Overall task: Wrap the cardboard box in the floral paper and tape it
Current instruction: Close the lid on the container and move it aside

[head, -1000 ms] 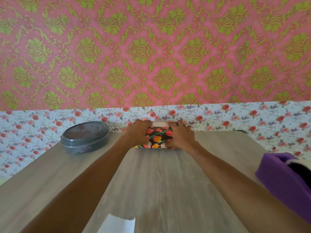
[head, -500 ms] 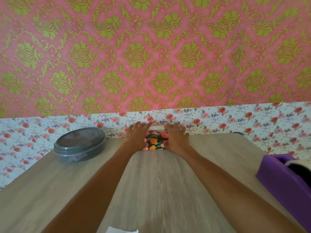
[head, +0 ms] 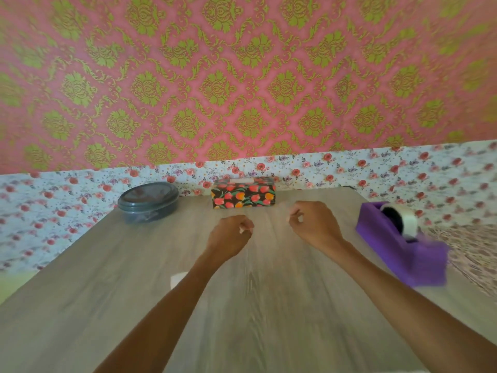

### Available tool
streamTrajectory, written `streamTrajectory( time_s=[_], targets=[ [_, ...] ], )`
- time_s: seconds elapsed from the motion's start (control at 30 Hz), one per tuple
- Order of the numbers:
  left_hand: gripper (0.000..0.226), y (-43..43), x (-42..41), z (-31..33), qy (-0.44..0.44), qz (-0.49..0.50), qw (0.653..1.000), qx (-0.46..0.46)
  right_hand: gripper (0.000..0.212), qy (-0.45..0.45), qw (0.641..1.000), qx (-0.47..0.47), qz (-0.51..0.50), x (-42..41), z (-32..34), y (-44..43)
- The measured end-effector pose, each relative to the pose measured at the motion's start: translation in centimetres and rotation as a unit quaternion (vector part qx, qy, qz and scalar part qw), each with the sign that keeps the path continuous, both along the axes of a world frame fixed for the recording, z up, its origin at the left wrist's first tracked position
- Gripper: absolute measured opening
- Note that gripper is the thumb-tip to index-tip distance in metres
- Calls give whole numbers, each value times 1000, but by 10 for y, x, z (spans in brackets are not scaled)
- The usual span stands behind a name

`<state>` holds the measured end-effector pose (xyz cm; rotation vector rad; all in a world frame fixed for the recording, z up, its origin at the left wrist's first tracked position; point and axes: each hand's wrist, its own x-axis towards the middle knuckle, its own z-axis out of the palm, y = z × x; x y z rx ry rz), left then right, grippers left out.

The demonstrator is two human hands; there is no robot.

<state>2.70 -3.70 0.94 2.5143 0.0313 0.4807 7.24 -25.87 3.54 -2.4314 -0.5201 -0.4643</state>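
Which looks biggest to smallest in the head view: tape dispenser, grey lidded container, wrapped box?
1. Purple tape dispenser: largest, though it sits nearest the camera, so that is partly perspective.
2-3. Grey lidded container and wrapped box: they look alike in size, so I won't rank them.

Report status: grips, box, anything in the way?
Left grip and right grip curled, empty, above the table. Wrapped box at far edge, untouched. Nothing between grips and box; grey container left, tape dispenser right.
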Motion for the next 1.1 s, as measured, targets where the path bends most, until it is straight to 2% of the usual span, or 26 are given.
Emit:
streamTrajectory(
  time_s=[0.07,0.13,0.2,0.27,0.33,0.43,0.53,0.6,0.73,0.8,1.1],
  targets=[
    [17,-15,-23,-8,-3,-14,1000,17,13,-29,999,-14,-19,-26,-5,-26],
    [27,-28,-46,-13,-2,9,995,99,11,-64,995,-64,-49,-50,-10,-51],
    [45,-27,-67,-12,-13,99,976,191,9,-124,975,-154,-98,-70,-18,-74],
    [63,-6,-86,-9,12,205,963,174,21,-159,955,-205,-147,-81,-25,-90],
    [77,20,-98,-8,91,260,955,111,33,-154,950,-190,-194,-84,-29,-101],
    [85,37,-108,-13,204,260,939,100,50,-119,948,-151,-252,-82,-31,-111],
    [86,36,-110,-20,242,266,930,83,75,-79,945,-126,-292,-78,-31,-121],
    [82,28,-107,-24,241,266,929,89,82,-17,944,-81,-319,-75,-28,-137],
    [77,3,-99,-26,228,242,939,91,78,85,944,48,-315,-66,-32,-159],
    [77,-14,-93,-26,228,220,944,92,77,82,944,71,-312,-67,-38,-165],
    [80,-75,-75,-33,204,147,962,104,78,26,959,48,-278,-72,-48,-181]
  ],
)
